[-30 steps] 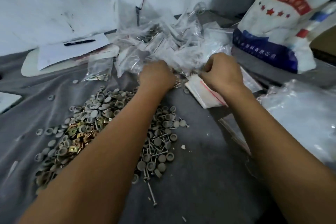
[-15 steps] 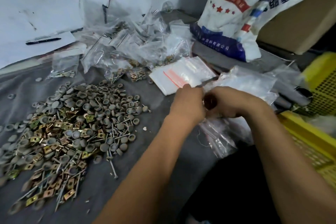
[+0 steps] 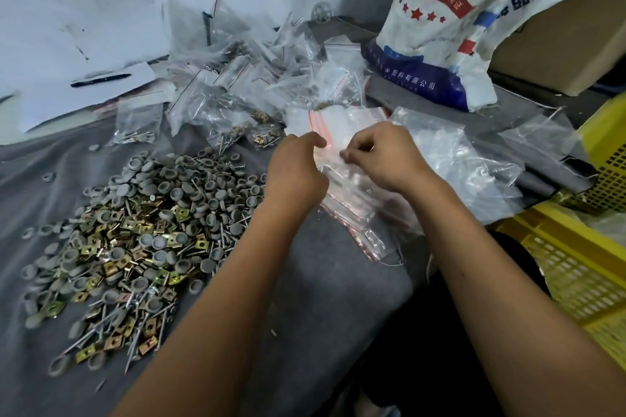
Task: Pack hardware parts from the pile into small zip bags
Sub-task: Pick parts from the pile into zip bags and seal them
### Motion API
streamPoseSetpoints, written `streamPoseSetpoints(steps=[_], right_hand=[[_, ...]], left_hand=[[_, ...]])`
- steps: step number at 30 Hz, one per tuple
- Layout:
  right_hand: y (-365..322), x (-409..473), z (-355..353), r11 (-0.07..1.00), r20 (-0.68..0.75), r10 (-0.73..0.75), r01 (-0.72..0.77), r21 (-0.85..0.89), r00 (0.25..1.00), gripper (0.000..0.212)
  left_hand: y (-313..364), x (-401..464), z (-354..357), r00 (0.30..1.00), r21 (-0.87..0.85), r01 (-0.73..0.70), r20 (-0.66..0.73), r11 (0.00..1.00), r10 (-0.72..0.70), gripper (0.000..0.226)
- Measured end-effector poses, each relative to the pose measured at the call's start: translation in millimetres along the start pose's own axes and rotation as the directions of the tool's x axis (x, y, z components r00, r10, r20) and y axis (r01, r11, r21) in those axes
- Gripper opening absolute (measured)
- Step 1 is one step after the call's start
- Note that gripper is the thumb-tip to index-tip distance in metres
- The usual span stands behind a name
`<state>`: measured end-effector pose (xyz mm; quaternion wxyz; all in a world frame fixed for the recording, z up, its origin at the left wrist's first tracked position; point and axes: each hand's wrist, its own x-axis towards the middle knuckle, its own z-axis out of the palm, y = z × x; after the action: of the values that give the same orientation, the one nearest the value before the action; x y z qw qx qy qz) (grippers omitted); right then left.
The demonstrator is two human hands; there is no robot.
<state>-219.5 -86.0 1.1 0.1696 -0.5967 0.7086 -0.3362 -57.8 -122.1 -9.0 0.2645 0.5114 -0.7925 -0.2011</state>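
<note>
Both hands met over a stack of empty bags (image 3: pixel 352 206) lying on the grey desk (image 3: pixel 305 298). The left hand (image 3: pixel 294 173) had its fingers curled in a grip on the top bag's near-left edge, knuckles up, so the fingertips were hidden. The right hand (image 3: pixel 382 159) pinched the same bag's mouth between thumb and forefinger, just right of the left hand, the two nearly touching. The top bag (image 3: pixel 330 162) was clear plastic with a red zip line; whether its mouth was open could not be told.

Left of the left hand, touching its wrist side, spread the pile (image 3: pixel 135 230): grey round caps, brass square clips and long thin nails mixed together. Beyond both hands lay a heap of filled bags (image 3: pixel 237 91), some showing nails and brass parts inside. Further left of that heap a pen (image 3: pixel 101 79) rested on white paper (image 3: pixel 111 91).

Right of the right hand lay loose clear plastic (image 3: pixel 474 162). Beyond it stood a printed white and blue sack (image 3: pixel 440 44), leaning against a cardboard box (image 3: pixel 559 44). A yellow crate (image 3: pixel 576 264) sat to the far right, beside the desk's edge.
</note>
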Motion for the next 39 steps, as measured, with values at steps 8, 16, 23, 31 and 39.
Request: streamPoseSetpoints(steps=[8, 16, 23, 31, 39], right_hand=[[-53, -5, -17, 0.63, 0.039, 0.045, -0.058, 0.774, 0.998, 0.025], [-95, -20, 23, 0.602, 0.465, -0.027, -0.357, 0.715, 0.885, 0.068], [-168, -41, 95, 0.849, 0.641, -0.289, -0.118, 0.514, 0.711, 0.026], [-227, -76, 187, 0.869, 0.377, -0.46, 0.319, 0.379, 0.804, 0.026], [-213, -78, 215, 0.799, 0.086, -0.579, 0.543, 0.259, 0.811, 0.017]], left_hand=[[4, 3, -41, 0.996, -0.716, 0.091, 0.079, 0.692, -0.049, 0.01], [-87, -51, -125, 0.999, -0.53, 0.021, -0.015, 0.848, -0.034, 0.018], [-166, -151, -210, 0.972, -0.377, 0.17, -0.09, 0.911, -0.219, 0.016], [-205, -192, -222, 0.526, -0.101, 0.464, -0.768, 0.88, -0.366, 0.023], [-182, -166, -156, 0.641, -0.328, 0.132, -0.691, 0.936, -0.332, 0.024]])
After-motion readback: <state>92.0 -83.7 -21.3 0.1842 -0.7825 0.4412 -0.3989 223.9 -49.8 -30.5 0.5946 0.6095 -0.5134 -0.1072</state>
